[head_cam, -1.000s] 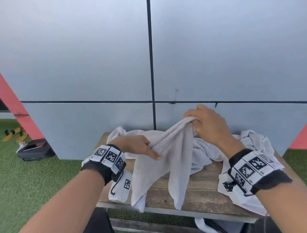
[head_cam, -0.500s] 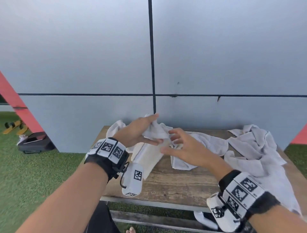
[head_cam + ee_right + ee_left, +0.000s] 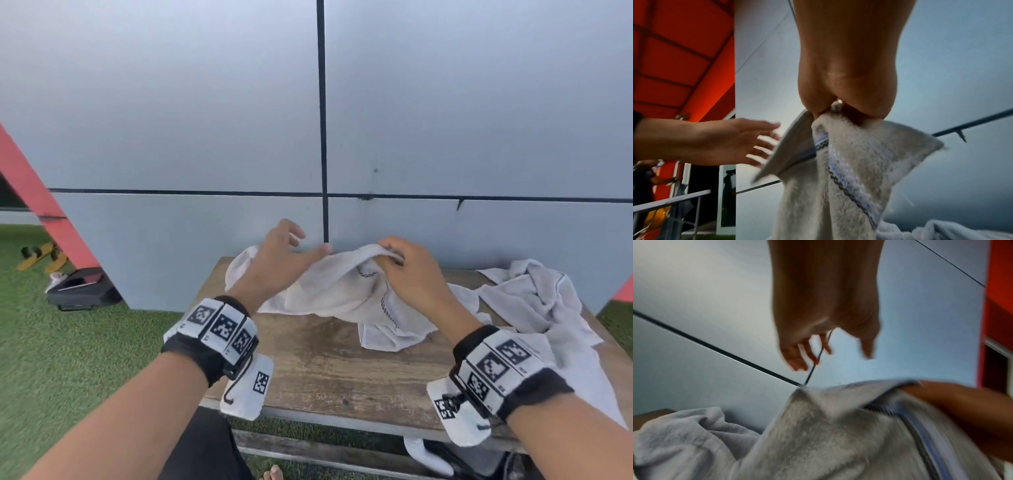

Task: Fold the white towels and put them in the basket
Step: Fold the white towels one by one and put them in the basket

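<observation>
Since half a second ago, right hand (image 3: pixel 416 274) has taken a towel (image 3: pixel 346 291) edge and lifted it off the desk (image 3: pixel 342 370); grip pinched shut on it. Left hand (image 3: pixel 277 260) let go, fingers spread, just beside it. Second towel (image 3: pixel 534 301) crumpled at right.

On the table (image 3: pixel 325 370), one towel (image 3: pixel 329 291) lies left of another towel (image 3: pixel 534 301), wall (image 3: pixel 171 120) behind.

Wooden table (image 3: pixel 342 370) — grey wall (image 3: pixel 171 102) behind, green turf (image 3: pixel 68 359).
</observation>
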Motion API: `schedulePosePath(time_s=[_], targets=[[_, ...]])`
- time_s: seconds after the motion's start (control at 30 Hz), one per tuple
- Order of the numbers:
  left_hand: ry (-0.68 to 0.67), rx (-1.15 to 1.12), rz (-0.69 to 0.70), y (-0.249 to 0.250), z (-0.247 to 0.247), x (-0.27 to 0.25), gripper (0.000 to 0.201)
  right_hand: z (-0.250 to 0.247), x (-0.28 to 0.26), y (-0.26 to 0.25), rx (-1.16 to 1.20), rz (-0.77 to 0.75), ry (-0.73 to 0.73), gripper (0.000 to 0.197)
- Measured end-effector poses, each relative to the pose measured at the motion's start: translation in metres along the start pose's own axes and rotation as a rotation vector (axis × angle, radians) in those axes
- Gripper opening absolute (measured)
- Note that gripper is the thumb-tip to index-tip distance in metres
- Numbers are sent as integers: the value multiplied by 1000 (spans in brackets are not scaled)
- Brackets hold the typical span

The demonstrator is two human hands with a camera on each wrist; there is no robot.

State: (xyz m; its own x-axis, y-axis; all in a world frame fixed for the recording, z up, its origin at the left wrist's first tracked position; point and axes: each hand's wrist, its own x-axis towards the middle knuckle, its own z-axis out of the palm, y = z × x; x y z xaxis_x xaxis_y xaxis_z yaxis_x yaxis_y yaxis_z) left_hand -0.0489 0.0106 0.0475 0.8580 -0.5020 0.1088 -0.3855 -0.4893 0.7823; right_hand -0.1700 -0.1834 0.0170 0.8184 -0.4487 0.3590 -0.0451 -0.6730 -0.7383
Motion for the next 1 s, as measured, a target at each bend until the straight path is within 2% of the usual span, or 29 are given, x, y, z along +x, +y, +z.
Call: schedulePosePath(time_s=[0.07, 0.13, 0.2, 0.27, 0.33, 0.43, 0.5, 0.6, 0.63, 0.67, 0.73, 0.77, 0.8, 0.87, 0.93, 1.0], targets=[[-173, -18, 131, 9, 17, -17, 55, 5, 3, -12, -4, -62, -68, 14], [-208, 65, 232, 11, 31, -19, 43, 8, 3, -24, 14, -130, -114, 18], [-128, 126, 267, 10, 33, -11, 18, 6, 6, -30, 35, -173, -85, 19], [-53, 123, 272, 9, 28, -1, 19, -1, 9, -29, 15, -174, -52, 11], [52, 116, 297, 12, 18, 7, 16, -11, 13, -16, -100, -134, -120, 6], [225, 78, 326, 11, -4, 19, 15, -25, 21, 14, -400, -23, -243, 25], [238, 138, 395, 0, -15, 25, 9, -34, 25, 27, -406, -18, -135, 28], [130, 348, 470, -26, -18, 26, 6, -37, 21, 32, -181, -74, 172, 18], [63, 407, 434, -34, -15, 23, 9, -34, 18, 33, -124, -61, 156, 20], [-21, 449, 363, -44, -10, 19, 15, -30, 15, 37, -126, -30, 37, 26], [-216, 430, 209, -66, 2, 12, 27, -17, 7, 49, -228, 26, -327, 41], [-308, 420, 148, -78, 8, 10, 31, -9, 4, 60, -291, 43, -452, 45], [-386, 433, 109, -88, 14, 8, 33, -1, 2, 73, -352, 68, -501, 47], [-510, 497, 61, -102, 25, 7, 32, 13, 2, 97, -417, 111, -463, 43], [-585, 509, 48, -109, 34, 11, 32, 27, 4, 111, -424, 119, -353, 41], [-525, 501, 56, -111, 42, 23, 37, 41, 11, 114, -383, 95, -282, 46]])
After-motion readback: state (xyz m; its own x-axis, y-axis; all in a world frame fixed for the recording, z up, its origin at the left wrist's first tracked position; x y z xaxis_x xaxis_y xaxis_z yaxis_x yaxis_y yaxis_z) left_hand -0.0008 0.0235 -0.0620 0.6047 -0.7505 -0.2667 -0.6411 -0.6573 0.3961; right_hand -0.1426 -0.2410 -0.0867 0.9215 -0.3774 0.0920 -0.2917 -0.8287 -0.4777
